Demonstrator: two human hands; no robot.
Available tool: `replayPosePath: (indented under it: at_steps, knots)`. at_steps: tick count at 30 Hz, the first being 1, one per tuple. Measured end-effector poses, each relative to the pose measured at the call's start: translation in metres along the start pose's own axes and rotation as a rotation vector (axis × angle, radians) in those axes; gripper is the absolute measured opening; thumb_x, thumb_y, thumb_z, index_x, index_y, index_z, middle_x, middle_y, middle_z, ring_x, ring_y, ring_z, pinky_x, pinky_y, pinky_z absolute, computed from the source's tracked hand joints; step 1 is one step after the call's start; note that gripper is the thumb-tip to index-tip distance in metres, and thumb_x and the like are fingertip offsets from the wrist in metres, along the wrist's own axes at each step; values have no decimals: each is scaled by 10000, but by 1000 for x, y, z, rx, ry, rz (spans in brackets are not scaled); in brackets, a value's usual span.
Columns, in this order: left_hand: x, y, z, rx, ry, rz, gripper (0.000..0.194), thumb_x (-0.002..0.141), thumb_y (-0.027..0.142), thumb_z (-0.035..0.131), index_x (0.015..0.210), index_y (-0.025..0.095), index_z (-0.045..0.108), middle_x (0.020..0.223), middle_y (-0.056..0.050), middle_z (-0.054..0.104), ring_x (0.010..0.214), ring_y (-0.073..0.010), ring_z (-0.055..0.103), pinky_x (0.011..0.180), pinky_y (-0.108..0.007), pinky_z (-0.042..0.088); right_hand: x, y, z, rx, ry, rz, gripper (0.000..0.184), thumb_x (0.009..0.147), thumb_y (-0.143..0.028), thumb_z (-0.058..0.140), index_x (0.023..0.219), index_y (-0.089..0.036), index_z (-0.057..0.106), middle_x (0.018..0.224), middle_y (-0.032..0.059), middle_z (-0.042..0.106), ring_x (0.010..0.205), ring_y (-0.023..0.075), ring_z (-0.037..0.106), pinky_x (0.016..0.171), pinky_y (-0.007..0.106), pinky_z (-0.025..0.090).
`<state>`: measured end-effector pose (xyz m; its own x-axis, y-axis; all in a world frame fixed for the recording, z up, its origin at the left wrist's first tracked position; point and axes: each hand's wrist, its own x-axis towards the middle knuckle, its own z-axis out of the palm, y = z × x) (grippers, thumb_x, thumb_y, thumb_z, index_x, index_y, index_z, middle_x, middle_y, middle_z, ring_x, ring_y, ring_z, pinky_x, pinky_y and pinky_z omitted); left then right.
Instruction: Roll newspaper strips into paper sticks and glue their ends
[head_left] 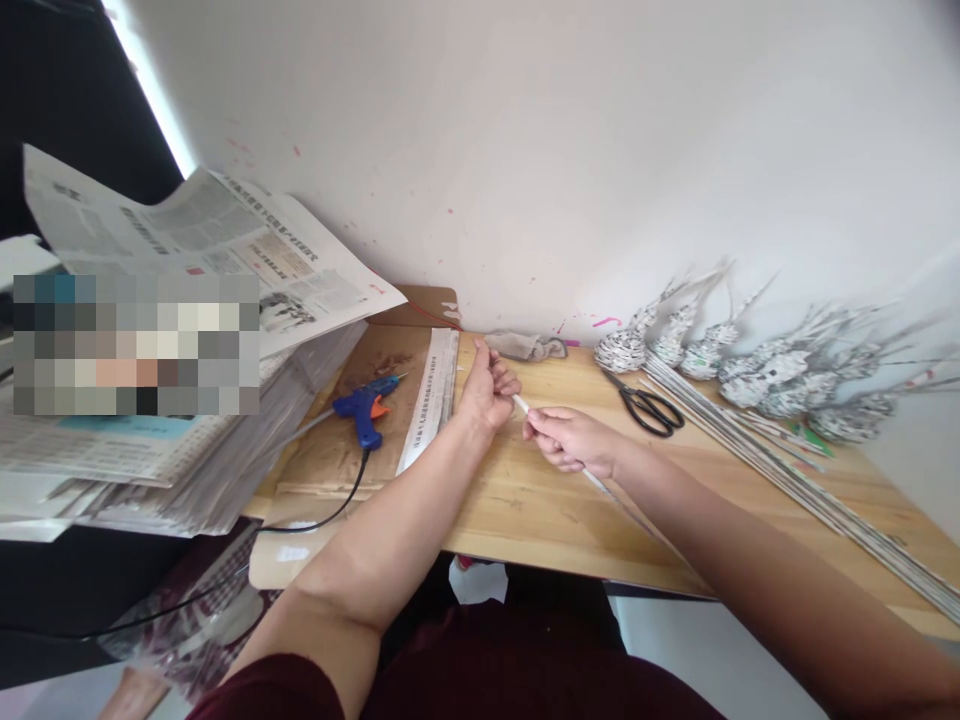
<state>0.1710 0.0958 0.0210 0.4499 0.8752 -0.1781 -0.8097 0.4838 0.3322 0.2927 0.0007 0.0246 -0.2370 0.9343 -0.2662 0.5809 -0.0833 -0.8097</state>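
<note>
Right hand [568, 438]: closed, thumb and fingers pinching a thin white paper rod [520, 403]. Left hand [489, 392]: fingers curled at the rod's upper end, one digit up; can't tell if it's clamped. Rod sits over the middle of the wooden table [525, 510], slanting from left hand down-right through the right hand and out below it. Both forearms reach forward and converge; right wrist comes in from the right.

Left of the hands: strips of newsprint [429, 400] with a line of bold Chinese characters, too small to read, on flat brown cardboard [382, 365]. Blue glue gun [362, 408], orange trigger, black cord, on the cardboard; no brand legible. Far left: tall newspaper stack [202, 470], loose printed sheet [292, 250] on top, Chinese headlines, not legible. Part of the stack is pixelated.

Behind the hands: crumpled grey cloth [525, 346] by the wall. Right: black-handled scissors [651, 408], then a bundle of long, thin paper rods [787, 478] running diagonally. Beyond it, bulbous woven paper pieces [765, 375] with spiky ends, along the wall.
</note>
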Motion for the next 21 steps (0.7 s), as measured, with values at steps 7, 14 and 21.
replayPosePath:
  at_steps: [7, 14, 21]
  knots:
    - [9, -3, -5, -7, 126, 130, 416, 748, 564, 557, 667, 181, 415, 457, 108, 138, 330, -31, 158, 330, -152, 181, -12, 6, 0, -419, 405, -123, 254, 891, -395, 394, 879, -188, 540, 697, 20, 535, 607, 135, 473, 589, 253, 336]
    - [6, -5, -5, -1, 56, 61, 411, 736, 564, 569, 687, 182, 423, 458, 107, 168, 330, -32, 167, 320, -149, 137, -12, 8, 4, 101, 86, 52, 416, 919, -484, 215, 872, -186, 502, 527, -63, 340, 394, 86, 261, 436, 216, 279]
    - [12, 1, -7, -7, 145, 172, 398, 779, 550, 529, 666, 184, 418, 443, 103, 174, 320, -35, 170, 324, -156, 168, -33, 17, 1, -520, 457, -97, 259, 906, -390, 357, 831, -188, 501, 738, 38, 543, 660, 150, 485, 605, 262, 321]
